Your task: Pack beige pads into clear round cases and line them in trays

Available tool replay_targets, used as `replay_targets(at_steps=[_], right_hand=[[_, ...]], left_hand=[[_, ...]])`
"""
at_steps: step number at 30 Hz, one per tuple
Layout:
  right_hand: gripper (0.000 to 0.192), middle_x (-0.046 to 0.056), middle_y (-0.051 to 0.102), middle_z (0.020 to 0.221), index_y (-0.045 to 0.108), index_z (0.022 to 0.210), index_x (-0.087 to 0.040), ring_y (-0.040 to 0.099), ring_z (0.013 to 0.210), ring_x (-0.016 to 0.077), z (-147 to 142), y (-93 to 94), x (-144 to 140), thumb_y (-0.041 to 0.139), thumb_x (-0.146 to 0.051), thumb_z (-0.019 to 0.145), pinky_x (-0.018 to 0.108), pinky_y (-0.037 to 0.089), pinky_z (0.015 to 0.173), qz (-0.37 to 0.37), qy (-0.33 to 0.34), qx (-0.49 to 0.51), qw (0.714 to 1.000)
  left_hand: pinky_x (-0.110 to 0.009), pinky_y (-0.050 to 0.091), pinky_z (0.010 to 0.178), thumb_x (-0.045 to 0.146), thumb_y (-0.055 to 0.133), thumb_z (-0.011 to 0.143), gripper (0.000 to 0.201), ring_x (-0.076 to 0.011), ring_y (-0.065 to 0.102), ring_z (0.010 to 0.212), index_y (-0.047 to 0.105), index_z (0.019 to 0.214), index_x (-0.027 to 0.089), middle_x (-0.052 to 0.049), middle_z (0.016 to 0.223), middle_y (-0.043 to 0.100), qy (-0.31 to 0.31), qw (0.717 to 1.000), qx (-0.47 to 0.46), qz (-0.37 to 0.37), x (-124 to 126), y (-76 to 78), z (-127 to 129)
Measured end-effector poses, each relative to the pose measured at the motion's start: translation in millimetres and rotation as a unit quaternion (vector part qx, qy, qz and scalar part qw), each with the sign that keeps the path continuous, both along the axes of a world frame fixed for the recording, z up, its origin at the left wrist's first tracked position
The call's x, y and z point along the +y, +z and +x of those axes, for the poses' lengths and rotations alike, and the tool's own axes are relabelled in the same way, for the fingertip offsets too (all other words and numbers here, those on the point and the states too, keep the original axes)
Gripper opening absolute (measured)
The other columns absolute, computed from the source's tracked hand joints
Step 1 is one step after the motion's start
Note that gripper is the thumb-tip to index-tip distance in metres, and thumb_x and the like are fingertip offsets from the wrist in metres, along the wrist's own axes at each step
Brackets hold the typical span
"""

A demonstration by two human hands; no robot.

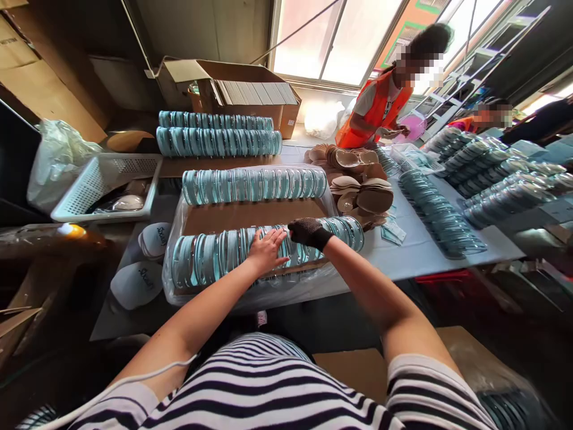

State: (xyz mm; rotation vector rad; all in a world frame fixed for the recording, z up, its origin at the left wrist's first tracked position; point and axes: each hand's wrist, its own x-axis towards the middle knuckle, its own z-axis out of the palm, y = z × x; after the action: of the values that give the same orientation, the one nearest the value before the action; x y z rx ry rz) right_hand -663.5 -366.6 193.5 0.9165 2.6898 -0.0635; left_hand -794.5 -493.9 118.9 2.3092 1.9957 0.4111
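A long row of light-blue rounded packets in shiny clear film (210, 257) stands on edge along the near side of an open, film-lined carton (250, 216). My bare left hand (267, 249) lies on top of this row with its fingers apart. Just to its right, my right hand (308, 232), in a dark glove, rests on the same row. Its fingers are curled in among the packets, and what they grip is hidden. Along the carton's far side runs a second row of such packets (255, 184).
Behind are more packet rows (219, 142) and a cardboard box (250, 89). A white basket (80, 191) and lettered white rounded pieces (136, 285) lie left. Brown curved pieces (373, 194) and another packet row (439, 215) are right. A person in an orange vest (380, 107) works beyond.
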Motion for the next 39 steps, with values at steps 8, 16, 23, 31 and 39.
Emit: replay_targets(at_steps=[8,16,23,31,39], right_hand=[[0.026,0.010,0.074,0.095,0.072,0.097,-0.017,0.068,0.085,0.0183,70.5,-105.2,-111.8,0.048,-0.028,0.093,0.024,0.039,0.069,0.029,-0.153,0.129,0.979],[0.038,0.011,0.075,0.103,0.072,0.109,-0.023,0.070,0.095,0.0213,72.8,-157.2,-116.4,0.038,-0.038,0.101,0.026,0.043,0.075,-0.005,-0.186,0.118,0.975],[0.040,0.009,0.074,0.107,0.072,0.111,-0.022,0.069,0.096,0.0199,102.6,-95.5,-69.1,0.035,-0.036,0.101,0.027,0.047,0.082,0.003,-0.080,0.175,0.981],[0.032,0.015,0.073,0.108,0.073,0.108,-0.014,0.068,0.095,0.0238,36.4,6.4,77.9,0.056,-0.032,0.089,0.029,0.049,0.078,-0.030,0.044,-0.077,0.996],[0.038,0.007,0.074,0.085,0.073,0.098,-0.001,0.064,0.077,0.0134,-2.2,-6.2,97.2,0.071,-0.031,0.075,0.022,0.047,0.075,-0.111,0.119,-0.137,0.977]], left_hand=[[-0.056,0.016,0.118,0.058,0.052,0.088,0.072,-0.0303,0.035,0.142,0.038,0.149,0.023,-0.010,0.155,0.038,-0.003,1.000,-0.005,-0.006,-0.8,2.5,1.0],[-0.054,0.015,0.119,0.048,0.055,0.086,0.067,-0.0279,0.037,0.141,0.040,0.147,0.025,-0.008,0.154,0.040,0.015,1.000,-0.005,-0.011,0.3,0.5,-0.1],[-0.057,0.013,0.119,0.050,0.057,0.086,0.070,-0.0304,0.029,0.146,0.040,0.148,0.024,-0.010,0.155,0.037,0.058,0.997,-0.038,-0.021,6.6,14.4,17.1],[-0.054,0.016,0.120,0.054,0.060,0.086,0.069,-0.0295,0.034,0.143,0.042,0.147,0.029,-0.006,0.152,0.044,0.095,0.994,-0.019,-0.051,40.2,10.3,68.3],[-0.054,0.011,0.121,0.050,0.067,0.080,0.071,-0.0291,0.036,0.141,0.046,0.144,0.027,-0.007,0.152,0.043,0.109,0.991,-0.020,-0.069,34.1,12.7,72.9]])
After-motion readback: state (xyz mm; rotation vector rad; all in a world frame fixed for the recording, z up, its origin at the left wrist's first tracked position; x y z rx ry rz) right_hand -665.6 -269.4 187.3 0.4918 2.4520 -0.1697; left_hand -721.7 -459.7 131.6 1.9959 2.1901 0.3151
